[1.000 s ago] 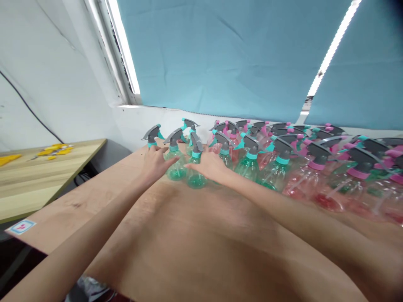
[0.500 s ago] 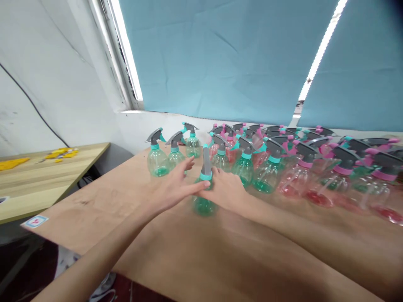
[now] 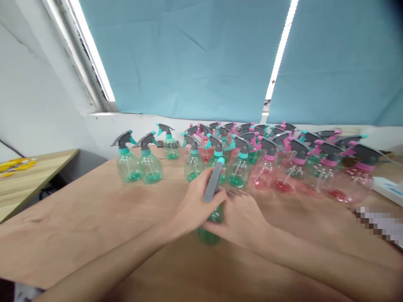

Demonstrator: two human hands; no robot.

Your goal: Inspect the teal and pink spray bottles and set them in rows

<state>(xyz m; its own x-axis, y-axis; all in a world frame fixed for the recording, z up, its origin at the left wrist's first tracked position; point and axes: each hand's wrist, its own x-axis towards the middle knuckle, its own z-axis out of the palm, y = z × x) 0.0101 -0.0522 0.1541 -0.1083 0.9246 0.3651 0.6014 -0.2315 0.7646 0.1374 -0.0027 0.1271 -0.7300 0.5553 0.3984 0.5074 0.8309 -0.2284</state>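
Observation:
A green spray bottle (image 3: 210, 235) with a grey trigger head and turquoise nozzle is between my hands, near the middle of the wooden table. Around its neck and head, my left hand (image 3: 198, 201) is closed, its thumb laid across just below the grey top. My right hand (image 3: 244, 214) wraps the round body from the right side. The bottle's trigger and collar are hidden by my fingers. Just beyond my hands stand several more green spray bottles (image 3: 238, 172), upright with a little green at the bottom.
Pink spray bottles (image 3: 262, 172) crowd the back right among green ones. Two green bottles (image 3: 128, 165) stand at the left. A white box (image 3: 388, 188) and a blurred-out flat object (image 3: 382, 224) lie at the right. Yellow pieces (image 3: 19, 165) rest on a side table (image 3: 59, 163).
My left hand has gone from spread fingers beside the bottle to a grip on its neck and head. The bottle is now nearer me and its head has turned. The view has shifted right.

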